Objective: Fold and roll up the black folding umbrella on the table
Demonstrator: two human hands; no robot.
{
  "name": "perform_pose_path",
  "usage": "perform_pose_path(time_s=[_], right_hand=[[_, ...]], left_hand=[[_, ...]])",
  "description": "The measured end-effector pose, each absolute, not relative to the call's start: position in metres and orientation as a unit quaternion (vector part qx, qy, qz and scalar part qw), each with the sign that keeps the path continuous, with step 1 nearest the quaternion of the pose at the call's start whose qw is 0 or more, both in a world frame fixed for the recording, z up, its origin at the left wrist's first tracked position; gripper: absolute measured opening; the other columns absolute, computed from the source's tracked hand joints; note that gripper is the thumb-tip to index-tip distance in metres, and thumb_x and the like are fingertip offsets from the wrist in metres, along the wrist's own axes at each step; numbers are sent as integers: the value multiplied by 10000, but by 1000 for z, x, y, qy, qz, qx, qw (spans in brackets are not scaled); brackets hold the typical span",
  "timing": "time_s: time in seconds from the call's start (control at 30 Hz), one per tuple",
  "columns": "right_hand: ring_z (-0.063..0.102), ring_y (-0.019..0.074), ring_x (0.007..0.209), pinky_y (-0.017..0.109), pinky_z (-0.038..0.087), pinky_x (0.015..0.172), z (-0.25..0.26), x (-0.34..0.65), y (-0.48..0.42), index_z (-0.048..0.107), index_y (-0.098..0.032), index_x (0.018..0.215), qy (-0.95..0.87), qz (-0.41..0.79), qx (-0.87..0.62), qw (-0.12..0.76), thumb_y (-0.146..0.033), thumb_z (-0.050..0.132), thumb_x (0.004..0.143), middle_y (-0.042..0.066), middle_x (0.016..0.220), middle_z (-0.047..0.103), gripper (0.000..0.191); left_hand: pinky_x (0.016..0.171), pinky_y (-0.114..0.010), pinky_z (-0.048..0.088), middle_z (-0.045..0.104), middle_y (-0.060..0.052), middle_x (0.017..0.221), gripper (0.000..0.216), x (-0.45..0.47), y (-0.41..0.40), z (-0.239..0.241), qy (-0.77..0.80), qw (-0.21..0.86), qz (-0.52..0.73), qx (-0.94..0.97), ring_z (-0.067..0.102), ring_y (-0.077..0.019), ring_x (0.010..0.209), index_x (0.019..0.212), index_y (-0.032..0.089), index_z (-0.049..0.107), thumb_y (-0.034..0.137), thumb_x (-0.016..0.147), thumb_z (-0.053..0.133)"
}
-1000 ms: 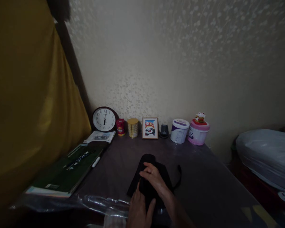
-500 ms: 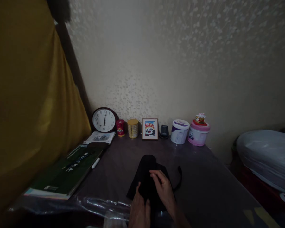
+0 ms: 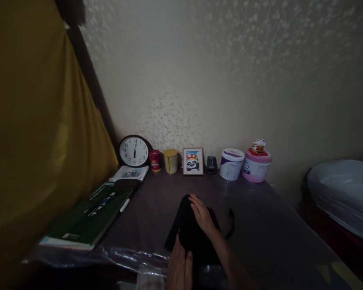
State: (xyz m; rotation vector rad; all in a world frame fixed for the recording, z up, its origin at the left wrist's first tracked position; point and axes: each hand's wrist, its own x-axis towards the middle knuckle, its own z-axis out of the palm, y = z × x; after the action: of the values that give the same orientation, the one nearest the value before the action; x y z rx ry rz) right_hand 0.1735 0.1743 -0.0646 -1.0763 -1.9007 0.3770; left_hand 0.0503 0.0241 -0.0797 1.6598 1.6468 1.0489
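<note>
A black cloth item lies on the table in front of me, rounded at its far end and wider near me. Its exact kind is too dark to make out. A thin black strap curls out from its right side. My right hand rests on the far part of the cloth, fingers stretched out and lying flat. At the near left part of the cloth is my left hand, its fingers straight and pointing away from me, thumb apart.
Left of the cloth lie a green book and a white pen. Along the wall stand a clock, a red can, a yellow-lidded can, a framed panda picture, a white-purple tub and a pink tub.
My right hand has moved away from me to the cloth's far end, and its pinched fingers have straightened and flattened. My left hand stays at the near left part. The view has shifted slightly.
</note>
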Motion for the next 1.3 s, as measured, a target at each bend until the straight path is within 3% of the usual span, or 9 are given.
perform_pose_path(time_s=[0.07, 0.2, 0.33, 0.47, 0.6, 0.77, 1.0, 1.17, 1.3], right_hand=[[418, 191, 1204, 459, 326, 1010, -56, 175, 171, 509, -239, 1194, -777, 133, -428, 442, -198, 373, 867, 76, 1299, 478, 356], [435, 171, 1178, 426, 337, 1000, -27, 181, 150, 543, -270, 1140, -812, 113, -408, 401, -76, 381, 800, 34, 1323, 444, 423], [466, 151, 1145, 326, 390, 956, -2, 182, 133, 611, -256, 994, -860, 143, -345, 347, -124, 431, 821, 12, 1287, 478, 283], [537, 133, 1026, 274, 423, 888, 5, 177, 130, 602, -239, 907, -870, 172, -323, 330, -194, 429, 865, 13, 1138, 569, 183], [563, 120, 863, 254, 453, 787, 7, 173, 134, 555, -227, 905, -860, 178, -336, 339, -147, 393, 866, 12, 930, 587, 185], [525, 138, 1015, 287, 436, 861, 16, 177, 129, 536, -234, 1037, -889, 137, -303, 315, -3, 371, 747, 26, 1147, 535, 406], [541, 142, 1012, 291, 428, 887, 10, 182, 123, 610, -238, 901, -906, 118, -292, 283, -166, 459, 838, 17, 1123, 584, 179], [555, 128, 949, 267, 443, 844, 13, 181, 128, 585, -221, 938, -879, 149, -292, 346, -223, 385, 898, 34, 1009, 604, 204], [541, 126, 936, 261, 427, 847, 17, 168, 130, 583, -222, 940, -877, 150, -293, 350, -244, 348, 913, 32, 993, 570, 237]], left_hand=[[1088, -364, 232, 360, -69, 1392, 532, 50, 23, -79, 613, 279, 388, 629, 228, -179, 1324, 1363, 162, 252, 348, 864, 271], [1092, -361, 221, 243, -92, 1443, 548, 50, 24, -77, 604, 262, 396, 640, 190, -174, 1335, 1373, 109, 200, 337, 875, 222], [1091, -404, 215, 250, -111, 1438, 547, 45, 24, -81, 605, 278, 354, 657, 199, -200, 1333, 1355, 114, 252, 364, 868, 251], [1078, -447, 220, 267, -147, 1425, 646, 40, 22, -83, 607, 262, 293, 691, 194, -247, 1331, 1342, 102, 268, 388, 784, 426], [1091, -389, 213, 190, -166, 1447, 737, 39, 19, -74, 588, 239, 284, 718, 151, -217, 1344, 1356, 50, 190, 192, 687, 463], [1092, -383, 208, 165, -167, 1453, 742, 42, 18, -70, 581, 234, 319, 711, 132, -221, 1348, 1345, 32, 211, 126, 648, 446], [1094, -382, 205, 179, -124, 1459, 746, 42, 18, -72, 575, 246, 335, 705, 150, -219, 1344, 1353, 87, 228, 119, 643, 451], [1092, -374, 206, 130, -142, 1466, 802, 44, 18, -76, 583, 229, 323, 710, 118, -202, 1351, 1370, 48, 149, 83, 621, 433], [1088, -384, 214, 174, -139, 1457, 774, 44, 18, -76, 593, 217, 295, 717, 139, -211, 1347, 1361, 61, 195, 100, 628, 439]])
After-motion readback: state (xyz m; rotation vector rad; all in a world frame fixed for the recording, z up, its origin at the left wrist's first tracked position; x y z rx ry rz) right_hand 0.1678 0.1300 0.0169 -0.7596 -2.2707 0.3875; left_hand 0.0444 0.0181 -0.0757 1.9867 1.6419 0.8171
